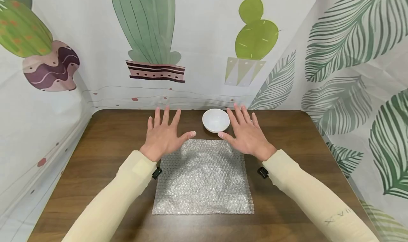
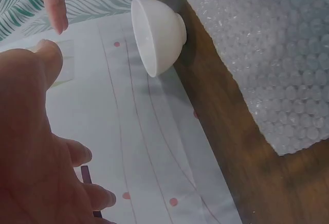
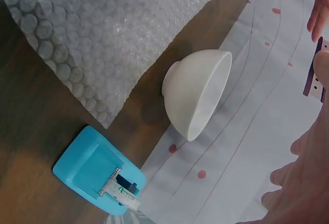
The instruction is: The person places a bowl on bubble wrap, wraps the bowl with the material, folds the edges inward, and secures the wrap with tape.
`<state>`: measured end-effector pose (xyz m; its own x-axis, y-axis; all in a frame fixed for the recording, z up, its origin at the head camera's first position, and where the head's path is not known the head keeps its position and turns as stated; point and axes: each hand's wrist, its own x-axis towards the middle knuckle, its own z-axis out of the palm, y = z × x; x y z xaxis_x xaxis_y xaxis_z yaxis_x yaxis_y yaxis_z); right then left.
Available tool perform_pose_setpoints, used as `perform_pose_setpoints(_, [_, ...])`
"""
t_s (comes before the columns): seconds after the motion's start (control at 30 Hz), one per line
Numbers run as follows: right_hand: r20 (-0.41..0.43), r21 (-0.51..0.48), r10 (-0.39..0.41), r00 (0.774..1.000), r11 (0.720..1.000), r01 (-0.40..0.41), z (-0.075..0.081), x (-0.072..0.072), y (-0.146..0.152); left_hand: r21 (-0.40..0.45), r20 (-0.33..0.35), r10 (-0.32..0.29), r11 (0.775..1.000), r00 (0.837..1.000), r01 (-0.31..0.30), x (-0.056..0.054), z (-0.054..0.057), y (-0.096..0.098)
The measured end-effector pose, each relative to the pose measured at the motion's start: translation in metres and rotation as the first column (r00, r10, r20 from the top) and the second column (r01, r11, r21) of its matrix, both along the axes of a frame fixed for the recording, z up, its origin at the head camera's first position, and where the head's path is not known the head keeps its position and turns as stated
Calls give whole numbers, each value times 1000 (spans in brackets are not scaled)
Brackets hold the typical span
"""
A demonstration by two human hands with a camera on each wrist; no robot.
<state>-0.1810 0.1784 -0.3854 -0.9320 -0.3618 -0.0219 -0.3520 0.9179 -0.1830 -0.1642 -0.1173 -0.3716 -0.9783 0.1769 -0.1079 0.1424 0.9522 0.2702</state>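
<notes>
One bowl (image 1: 216, 120) (tape dispenser (image 3: 90, 162) nearby) between bubble wrap (image 1: 204, 178) and cactus-print backdrop (image 1: 204, 40).

Cactus-print backdrop (image 1: 205, 40) behind a brown table (image 1: 287, 136)

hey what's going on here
A person has both hands out over the table, left hand and right hand with fingers spread, neither holding anything. A sheet of bubble wrap lies flat, with a white bowl standing upright just beyond its far edge. The right wrist view shows a blue tape dispenser near one corner of the wrap. Nothing is wrapped or taped yet.
</notes>
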Motion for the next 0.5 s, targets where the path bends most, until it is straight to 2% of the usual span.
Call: perform_pose_setpoints(0.5, [-3, -7, 13, 1000, 1000, -13, -7, 17, 0, 9, 1, -5, 1000, 1000, 5, 14, -14, -2])
